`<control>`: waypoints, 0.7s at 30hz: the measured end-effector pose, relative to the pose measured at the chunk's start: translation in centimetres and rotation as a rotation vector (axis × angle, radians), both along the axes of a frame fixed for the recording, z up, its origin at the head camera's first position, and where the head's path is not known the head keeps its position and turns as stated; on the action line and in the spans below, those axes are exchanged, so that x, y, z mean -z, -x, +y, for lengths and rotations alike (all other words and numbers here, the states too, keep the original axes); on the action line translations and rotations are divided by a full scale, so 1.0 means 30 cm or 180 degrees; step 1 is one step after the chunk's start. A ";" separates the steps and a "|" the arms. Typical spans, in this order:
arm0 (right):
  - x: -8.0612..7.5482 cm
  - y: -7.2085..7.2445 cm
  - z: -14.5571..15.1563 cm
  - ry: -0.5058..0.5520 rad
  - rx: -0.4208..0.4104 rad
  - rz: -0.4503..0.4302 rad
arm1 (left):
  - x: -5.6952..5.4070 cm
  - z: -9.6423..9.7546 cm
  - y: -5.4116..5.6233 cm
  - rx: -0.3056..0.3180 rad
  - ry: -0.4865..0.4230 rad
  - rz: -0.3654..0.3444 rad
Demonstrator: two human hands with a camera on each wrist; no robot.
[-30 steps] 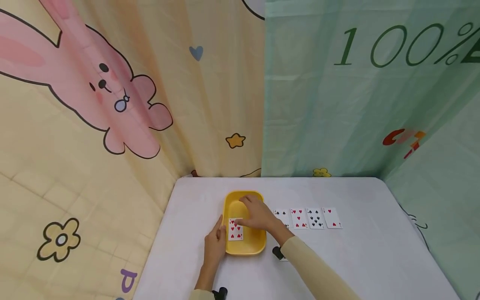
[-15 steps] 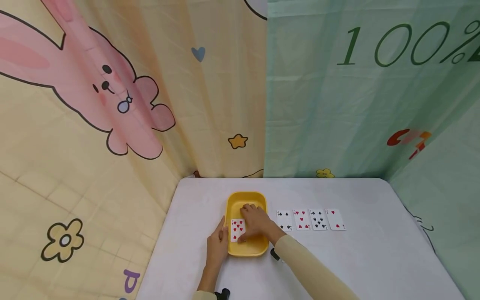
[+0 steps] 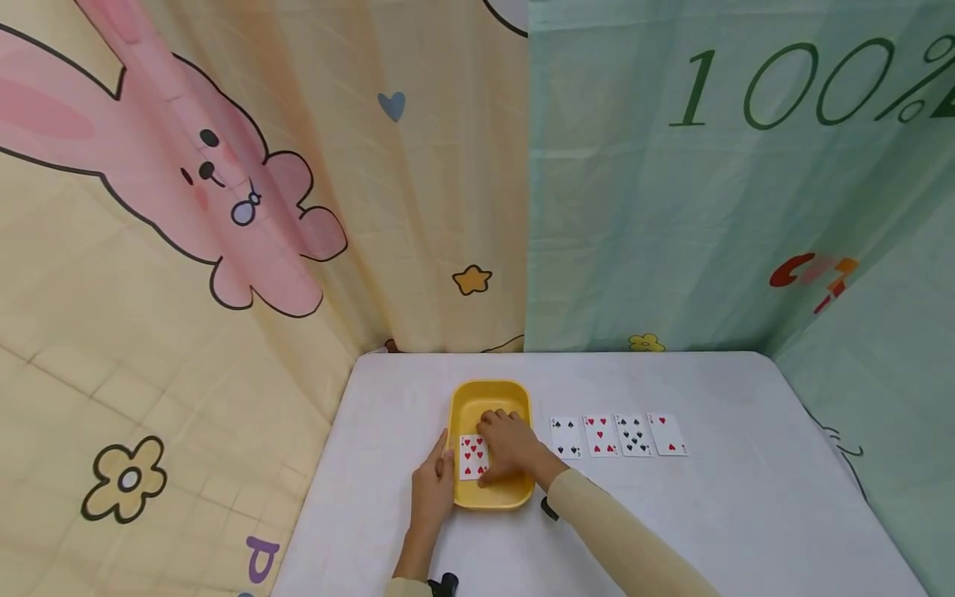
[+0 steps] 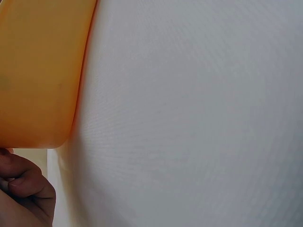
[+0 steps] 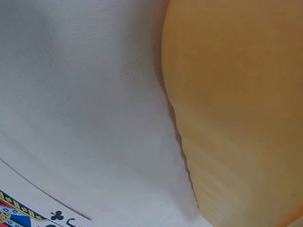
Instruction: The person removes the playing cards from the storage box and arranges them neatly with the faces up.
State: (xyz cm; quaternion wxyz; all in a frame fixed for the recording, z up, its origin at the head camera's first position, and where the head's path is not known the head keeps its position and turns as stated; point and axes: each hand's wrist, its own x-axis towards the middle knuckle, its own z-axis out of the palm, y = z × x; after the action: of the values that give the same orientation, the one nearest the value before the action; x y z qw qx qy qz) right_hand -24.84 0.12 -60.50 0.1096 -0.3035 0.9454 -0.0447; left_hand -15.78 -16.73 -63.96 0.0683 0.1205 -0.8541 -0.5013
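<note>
A yellow rectangular tray [image 3: 488, 502] sits on the white table, and its side fills the upper left of the left wrist view. At its left wall my left hand [image 3: 431, 497] holds the side, fingers running along the outside; the left wrist view has bent fingers [image 4: 28, 179] by the tray's end. Inside the tray lies a playing card [image 3: 472, 456], face up, with red heart pips. Reaching over the right rim, my right hand [image 3: 511, 444] has its fingers and thumb down by that card's right side. Whatever may be under the right palm is hidden.
Right of the tray several playing cards [image 3: 600, 437], spades and hearts, lie face up in a row. In the right wrist view a face card of clubs [image 5: 57, 215] lies on the table [image 3: 746, 514]. Printed curtains [image 3: 448, 207] stand behind and beside it.
Over the last second my right hand has come down and nearer inside the tray, its thumb moving off the heart card's middle to its lower right. My left hand stays at the tray.
</note>
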 end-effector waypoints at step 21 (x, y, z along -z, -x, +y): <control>-0.006 -0.027 -0.006 0.0121 0.0013 0.0108 | -0.003 0.002 0.001 -0.0005 0.0002 -0.0042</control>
State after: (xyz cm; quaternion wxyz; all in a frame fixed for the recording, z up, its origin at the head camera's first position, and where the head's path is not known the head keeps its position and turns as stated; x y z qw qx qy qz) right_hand -24.03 -0.05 -60.33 0.0876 -0.3043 0.9468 -0.0578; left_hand -15.82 -16.67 -63.86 0.0632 0.1244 -0.8546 -0.5001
